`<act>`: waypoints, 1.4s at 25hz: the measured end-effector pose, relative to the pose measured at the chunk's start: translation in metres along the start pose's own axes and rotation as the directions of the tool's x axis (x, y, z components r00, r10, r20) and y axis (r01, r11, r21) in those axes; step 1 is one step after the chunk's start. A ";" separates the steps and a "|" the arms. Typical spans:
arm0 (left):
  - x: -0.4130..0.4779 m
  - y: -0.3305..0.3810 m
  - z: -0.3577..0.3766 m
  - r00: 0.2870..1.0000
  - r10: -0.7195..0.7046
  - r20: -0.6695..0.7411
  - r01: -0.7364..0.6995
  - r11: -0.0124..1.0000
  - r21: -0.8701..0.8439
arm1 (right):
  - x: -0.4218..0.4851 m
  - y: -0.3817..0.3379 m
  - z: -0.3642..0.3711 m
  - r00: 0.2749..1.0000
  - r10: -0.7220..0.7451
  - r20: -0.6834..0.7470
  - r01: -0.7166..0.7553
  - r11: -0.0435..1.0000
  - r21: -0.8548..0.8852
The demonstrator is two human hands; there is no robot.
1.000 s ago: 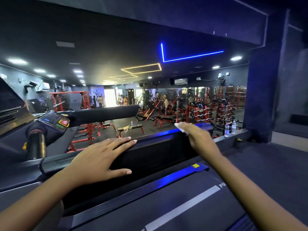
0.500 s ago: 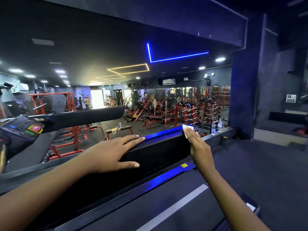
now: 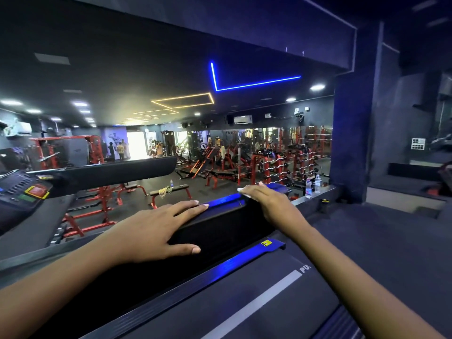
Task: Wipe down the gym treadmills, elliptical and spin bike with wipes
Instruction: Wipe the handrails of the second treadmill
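view: head camera, looking forward and down
left hand (image 3: pixel 156 231): released, flat palm down on the black plastic treadmill motor hood (image 3: pixel 227 225); fingers straight along its top edge, thumb spread on the near face, grips nothing
right hand (image 3: pixel 270 203): flat palm down on the hood's top edge, further right; fingers straight, pressing the wipe, not curled round it
small white wipe (image 3: pixel 243 191): under the right fingers on the blue-lit top edge of the hood; only white slivers show at the fingertips
dark grey treadmill belt (image 3: pixel 244 285): pale stripe along it, below the hood, between the two forearms
black treadmill console with red and green buttons (image 3: pixel 24 192): far left, well apart from both hands
two clear plastic water bottles (image 3: pixel 313 185): upright on the ledge beyond the right hand, not touching it
red weight racks (image 3: pixel 269 165): far behind, on the gym floor
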State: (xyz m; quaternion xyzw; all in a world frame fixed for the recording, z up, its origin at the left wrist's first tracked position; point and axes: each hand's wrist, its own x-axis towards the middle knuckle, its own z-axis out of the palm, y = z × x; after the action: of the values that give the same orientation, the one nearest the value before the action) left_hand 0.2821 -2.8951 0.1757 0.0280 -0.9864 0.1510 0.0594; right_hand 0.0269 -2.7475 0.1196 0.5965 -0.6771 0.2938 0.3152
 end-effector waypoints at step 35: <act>0.002 -0.004 0.005 1.000 -0.004 -0.020 0.004 1.000 -0.005 | -0.081 -0.091 0.071 0.270 0.919 -0.287 -0.595 0.394 0.701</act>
State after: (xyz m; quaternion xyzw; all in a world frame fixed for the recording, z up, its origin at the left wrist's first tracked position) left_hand 0.2796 -2.9007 0.1725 0.0284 -0.9860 0.1484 0.0699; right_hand 0.1191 -2.7622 0.0136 0.0911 -0.6343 0.7450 0.1853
